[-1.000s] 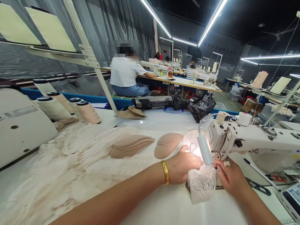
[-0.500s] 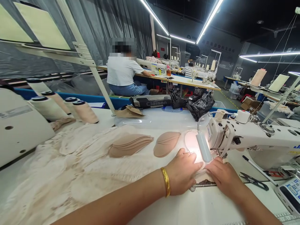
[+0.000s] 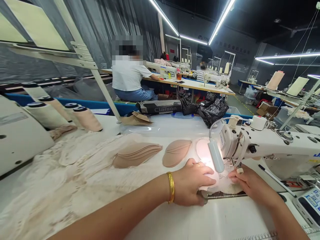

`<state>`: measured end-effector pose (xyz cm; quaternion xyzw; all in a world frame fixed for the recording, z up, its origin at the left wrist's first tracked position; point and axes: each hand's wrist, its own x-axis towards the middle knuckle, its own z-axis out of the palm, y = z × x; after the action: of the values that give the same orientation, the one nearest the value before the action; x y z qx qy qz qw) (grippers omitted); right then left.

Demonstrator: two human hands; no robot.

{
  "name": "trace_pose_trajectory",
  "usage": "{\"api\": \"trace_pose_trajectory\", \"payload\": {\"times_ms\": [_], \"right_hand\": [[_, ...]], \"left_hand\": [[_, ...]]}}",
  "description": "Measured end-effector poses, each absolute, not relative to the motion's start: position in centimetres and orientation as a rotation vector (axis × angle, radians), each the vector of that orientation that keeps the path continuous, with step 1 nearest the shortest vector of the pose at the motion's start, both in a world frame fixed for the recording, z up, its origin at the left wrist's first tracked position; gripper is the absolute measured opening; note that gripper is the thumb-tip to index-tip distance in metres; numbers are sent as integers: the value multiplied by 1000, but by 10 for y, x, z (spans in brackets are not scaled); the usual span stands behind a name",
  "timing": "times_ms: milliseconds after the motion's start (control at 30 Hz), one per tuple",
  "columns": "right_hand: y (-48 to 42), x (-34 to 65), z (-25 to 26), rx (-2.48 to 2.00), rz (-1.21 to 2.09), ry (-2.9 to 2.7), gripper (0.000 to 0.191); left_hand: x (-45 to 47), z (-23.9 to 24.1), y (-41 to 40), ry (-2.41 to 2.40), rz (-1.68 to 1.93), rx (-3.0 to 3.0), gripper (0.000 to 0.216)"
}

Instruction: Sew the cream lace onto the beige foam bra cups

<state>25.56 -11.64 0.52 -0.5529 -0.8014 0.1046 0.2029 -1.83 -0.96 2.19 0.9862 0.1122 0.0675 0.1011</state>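
2 hands by sewing machine [image 3: 275, 140]: left hand [image 3: 191, 183] spread, unclenched, atop pale fabric [image 3: 221, 185] under lamp [image 3: 216, 155]; right hand [image 3: 253, 183] apparently pinching its edge. Uneven pressure could pucker cloth; straying closer could prick fingertip.

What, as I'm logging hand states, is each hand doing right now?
Left hand: open, spread on the pale pink fabric.
Right hand: fingers curled at the fabric; grip cannot be told.

A sewing workshop, to judge by the sewing machine [image 3: 282, 136] in front, thread cones [image 3: 87, 119], spread fabric [image 3: 75, 166], strip lights [image 3: 221, 21], and people [image 3: 127, 76] seated at further machines [image 3: 216, 80].
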Motion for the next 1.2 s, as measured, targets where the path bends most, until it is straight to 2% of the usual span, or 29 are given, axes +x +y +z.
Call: {"api": "trace_pose_trajectory", "payload": {"times_ms": [133,233,400,600,933,1200], "right_hand": [[-117,260,10,-1535,493,-2270,23],[-112,252,5,-1357,596,-2144,31],[-103,239,-26,-1414,303,-2138,25],[-103,242,-36,-1591,25,-2209,32],[-100,240,-37,-1602,55,-2203,37],[-106,240,-30,-1518,29,-2114,29]], "left_hand": [[-12,11,-5,237,263,2987,32],[-7,7,0,161,313,2943,40],[-6,1,12,162,434,2957,38],[-5,-3,20,154,525,2970,30],[-2,4,16,205,524,3003,30],[0,3,11,267,506,3047,32]]}}
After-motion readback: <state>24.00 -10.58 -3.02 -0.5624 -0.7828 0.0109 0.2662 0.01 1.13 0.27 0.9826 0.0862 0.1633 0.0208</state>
